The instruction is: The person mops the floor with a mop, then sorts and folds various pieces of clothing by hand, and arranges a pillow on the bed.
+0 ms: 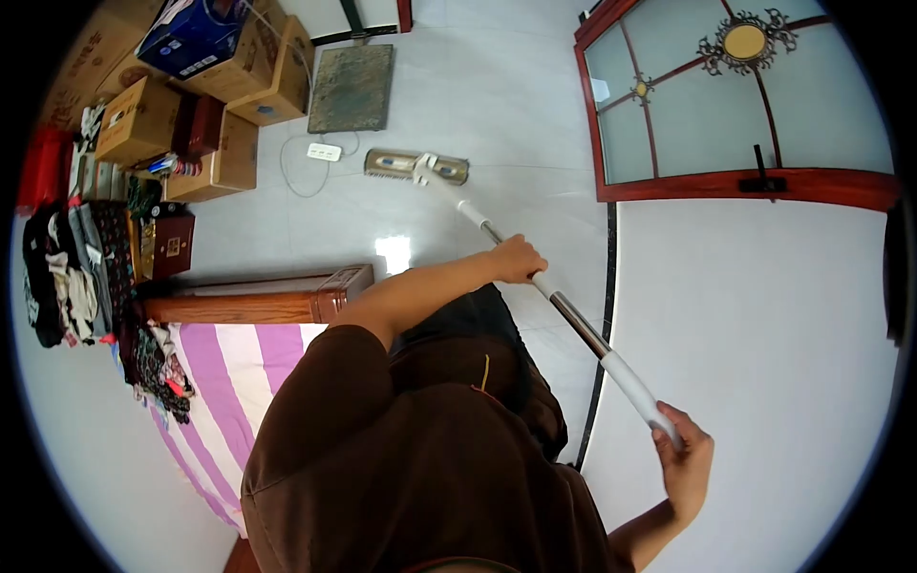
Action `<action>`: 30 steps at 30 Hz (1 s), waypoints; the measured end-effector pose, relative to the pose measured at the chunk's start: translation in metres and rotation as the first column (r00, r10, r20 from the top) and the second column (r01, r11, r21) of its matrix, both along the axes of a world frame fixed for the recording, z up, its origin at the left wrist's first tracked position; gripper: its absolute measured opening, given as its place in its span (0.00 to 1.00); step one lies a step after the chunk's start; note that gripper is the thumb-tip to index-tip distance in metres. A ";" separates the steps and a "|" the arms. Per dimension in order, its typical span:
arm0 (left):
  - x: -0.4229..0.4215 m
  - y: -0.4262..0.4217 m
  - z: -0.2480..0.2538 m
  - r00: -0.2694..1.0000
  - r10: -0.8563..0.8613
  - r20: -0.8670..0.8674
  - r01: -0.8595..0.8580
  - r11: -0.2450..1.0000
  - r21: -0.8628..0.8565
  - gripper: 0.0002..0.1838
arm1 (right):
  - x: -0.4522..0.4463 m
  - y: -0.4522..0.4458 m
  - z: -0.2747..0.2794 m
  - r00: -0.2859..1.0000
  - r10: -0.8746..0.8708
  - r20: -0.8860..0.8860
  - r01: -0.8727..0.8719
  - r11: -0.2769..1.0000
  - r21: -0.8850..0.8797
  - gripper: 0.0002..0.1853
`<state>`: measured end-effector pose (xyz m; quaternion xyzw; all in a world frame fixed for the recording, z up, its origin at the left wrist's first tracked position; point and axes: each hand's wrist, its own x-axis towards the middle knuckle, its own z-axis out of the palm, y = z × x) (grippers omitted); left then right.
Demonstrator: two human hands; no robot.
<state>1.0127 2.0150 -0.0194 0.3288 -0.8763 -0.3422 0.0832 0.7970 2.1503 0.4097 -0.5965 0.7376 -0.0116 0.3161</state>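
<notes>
My left hand [518,259] is wrapped round the middle of a white and silver mop pole [579,323]. Near the pole's upper end, at the lower right, my right hand [684,456] grips the white handle. The pole slants up and to the left to a flat mop head [416,167], which lies on the pale tiled floor [458,86]. Just left of the mop head is a white power strip [325,152] with its cable looped on the floor.
A dark square mat or plate [351,88] lies beyond the power strip. Cardboard boxes [244,153] are stacked at the upper left. A striped bed [224,372] with a wooden end stands at the left, near piled clothes [72,277]. A red-framed glass door [688,115] is at the upper right.
</notes>
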 end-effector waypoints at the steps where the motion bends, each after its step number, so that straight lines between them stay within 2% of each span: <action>1: -0.005 -0.012 -0.005 0.999 0.024 0.020 -0.023 0.998 -0.056 0.09 | 0.003 0.005 -0.008 0.999 -0.032 0.007 0.032 0.999 -0.027 0.15; 2: -0.008 -0.024 -0.010 0.998 0.047 0.040 -0.042 0.993 -0.112 0.10 | 0.012 0.004 -0.012 0.997 -0.011 -0.073 0.010 1.000 -0.007 0.16; 4: -0.008 -0.049 -0.030 0.990 0.133 0.055 -0.118 0.968 -0.219 0.10 | 0.032 0.002 -0.037 0.995 0.031 -0.091 -0.044 0.988 -0.147 0.17; 6: -0.003 -0.075 -0.041 0.954 0.267 0.139 -0.235 0.949 -0.211 0.10 | 0.049 -0.008 -0.068 0.992 0.037 -0.118 -0.060 0.977 -0.204 0.16; 8: 0.008 -0.098 -0.047 0.859 0.453 0.240 -0.406 0.887 -0.219 0.11 | 0.056 -0.013 -0.117 0.987 0.109 -0.122 -0.145 0.928 -0.343 0.16; 11: 0.026 -0.106 -0.065 0.756 0.634 0.163 -0.577 0.763 -0.291 0.13 | 0.075 -0.027 -0.164 0.994 0.070 -0.089 -0.088 0.973 -0.213 0.16; 14: 0.037 -0.093 -0.049 0.925 0.378 0.022 -0.344 0.863 -0.369 0.14 | 0.072 -0.035 -0.196 0.994 0.092 -0.055 -0.101 0.980 -0.173 0.18; 16: 0.030 -0.085 -0.045 0.930 0.366 -0.021 -0.348 0.863 -0.366 0.11 | 0.068 -0.033 -0.196 0.994 0.105 -0.024 -0.108 0.973 -0.204 0.18; 19: 0.012 -0.071 -0.023 0.955 0.263 -0.135 -0.292 0.912 -0.287 0.09 | 0.053 -0.026 -0.154 0.992 0.129 -0.011 -0.128 0.968 -0.218 0.19; 21: -0.004 -0.060 -0.004 0.949 0.185 -0.254 -0.243 0.945 -0.219 0.11 | 0.037 -0.019 -0.118 0.990 0.112 0.087 -0.092 0.975 -0.204 0.19; 22: -0.013 -0.051 0.005 0.934 0.152 -0.323 -0.221 0.957 -0.187 0.13 | 0.030 -0.015 -0.097 0.992 0.069 0.110 -0.056 0.992 -0.113 0.20; 23: -0.021 -0.042 0.015 0.945 0.103 -0.311 -0.163 0.971 -0.174 0.13 | 0.021 -0.011 -0.082 0.976 0.043 0.212 -0.027 0.997 -0.077 0.22; 24: -0.028 -0.034 0.026 0.952 0.048 -0.301 -0.101 0.981 -0.163 0.13 | 0.006 -0.002 -0.076 0.958 0.097 0.270 -0.078 0.994 -0.081 0.26; 25: -0.035 -0.027 0.032 0.947 0.006 -0.321 -0.053 0.989 -0.138 0.12 | -0.001 0.003 -0.061 0.915 -0.165 0.367 0.109 0.980 0.169 0.28; 26: -0.042 -0.023 0.038 0.939 -0.037 -0.342 -0.003 0.993 -0.115 0.11 | -0.005 0.003 -0.044 0.814 -0.429 0.393 0.256 0.871 0.420 0.30; 29: -0.052 -0.021 0.047 0.936 -0.097 -0.338 0.073 0.994 -0.081 0.09 | -0.009 -0.009 -0.026 0.511 -0.752 0.416 0.388 0.634 0.669 0.32; 30: -0.056 -0.025 0.047 0.940 -0.104 -0.326 0.084 0.994 -0.075 0.09 | -0.010 -0.012 -0.030 0.517 -0.749 0.414 0.410 0.641 0.648 0.32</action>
